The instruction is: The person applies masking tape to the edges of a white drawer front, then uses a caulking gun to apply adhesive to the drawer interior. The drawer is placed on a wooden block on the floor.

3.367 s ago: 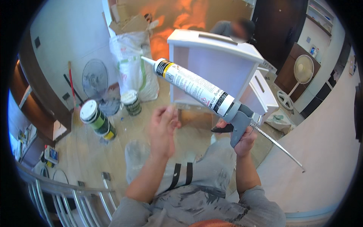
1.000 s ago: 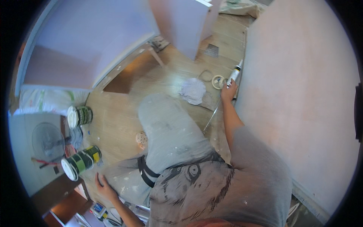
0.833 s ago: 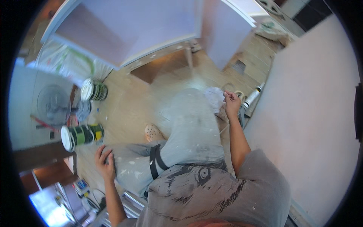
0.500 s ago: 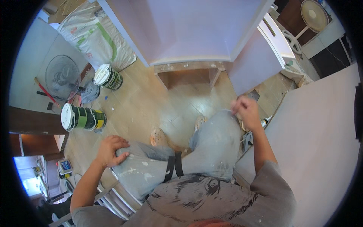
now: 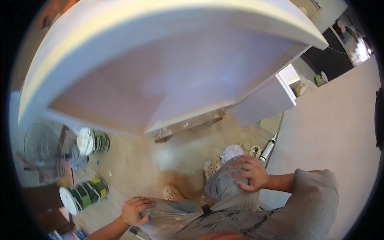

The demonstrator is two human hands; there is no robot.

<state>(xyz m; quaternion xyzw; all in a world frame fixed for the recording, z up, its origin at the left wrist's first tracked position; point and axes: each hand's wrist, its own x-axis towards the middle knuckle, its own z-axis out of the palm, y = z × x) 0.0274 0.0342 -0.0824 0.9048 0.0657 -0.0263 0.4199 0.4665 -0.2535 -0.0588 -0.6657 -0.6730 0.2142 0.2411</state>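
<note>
My left hand (image 5: 136, 211) rests on my left knee, its fingers laid over the grey, stained trousers (image 5: 166, 212). On the other knee lies my right hand (image 5: 251, 173), fingers spread and nothing held. A pale lilac-white cabinet (image 5: 192, 100) with an open front rises close before me, standing on a bare wooden base (image 5: 188, 125). Beside my right knee are a sealant cartridge (image 5: 268, 149), a tape roll (image 5: 255, 151) and a crumpled white cloth (image 5: 232, 153). Light clogs (image 5: 173, 193) are on my feet.
Two dark green paint buckets with white lids, one farther (image 5: 94, 142) and one nearer (image 5: 84, 196), are at left beside a floor fan (image 5: 42, 146). A pale board (image 5: 328, 132) stands along the right. Behind the cabinet's right side is a loose panel (image 5: 264, 102).
My right hand has come down from above the knee and now lies spread on it. The view has tipped and shifted, so the cabinet looms larger. My left hand stays on its knee.
</note>
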